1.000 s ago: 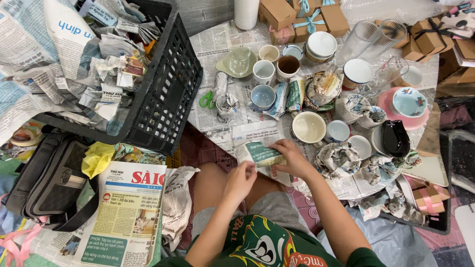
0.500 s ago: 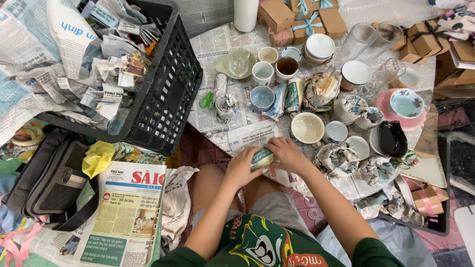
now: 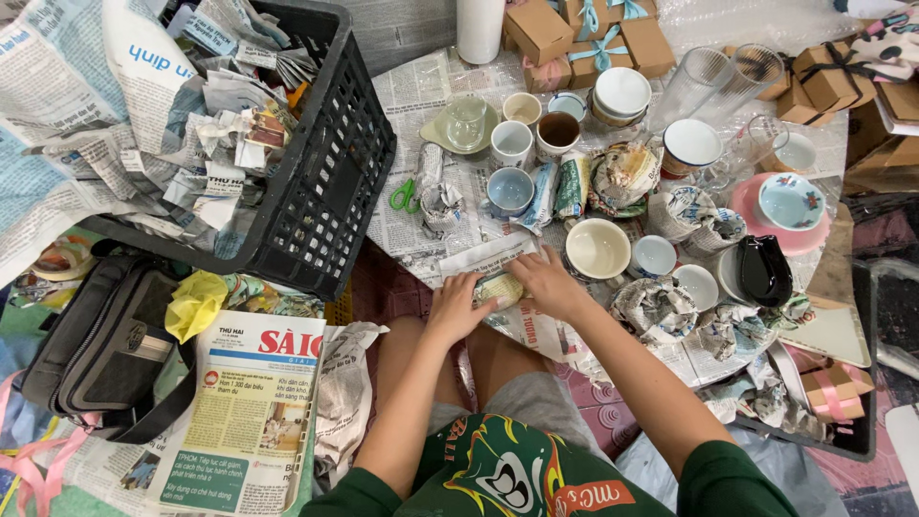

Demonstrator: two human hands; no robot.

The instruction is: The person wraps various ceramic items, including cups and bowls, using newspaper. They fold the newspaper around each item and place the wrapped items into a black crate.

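**Two hands wrapping a small object in newspaper, seen from the head**

The left hand (image 3: 459,304) and right hand (image 3: 548,282) meet over a small bundle (image 3: 500,289) held between them. The fingers of both hands are curled and pressed onto it, the left from the near side, the right over the top and far side. The bundle is a pale, greenish-cream lump mostly covered by printed newspaper (image 3: 498,257), whose loose sheet spreads out beneath and beyond the hands. It lies on the floor just in front of the person's bare knees, beside the cream bowl (image 3: 597,248).

What the paper encloses cannot be made out; only a small patch shows between the fingers. The fingertips of the right hand are hidden behind the bundle. The person's forearms run down to a green printed shirt cut off by the lower edge.

Farther out, the floor is laid with newspaper and crowded with crockery: four unwrapped cups stand in a cluster beyond the hands, among them a blue cup (image 3: 509,190) and a brown-lined cup (image 3: 559,133). Two tall glasses (image 3: 718,81) stand at the far right. One pair of green-handled scissors (image 3: 404,195) lies left of the cups. One black crate (image 3: 316,172) at the left is filled with crumpled newspaper. One black bag (image 3: 105,349) lies near the left edge, next to one folded newspaper (image 3: 254,412).
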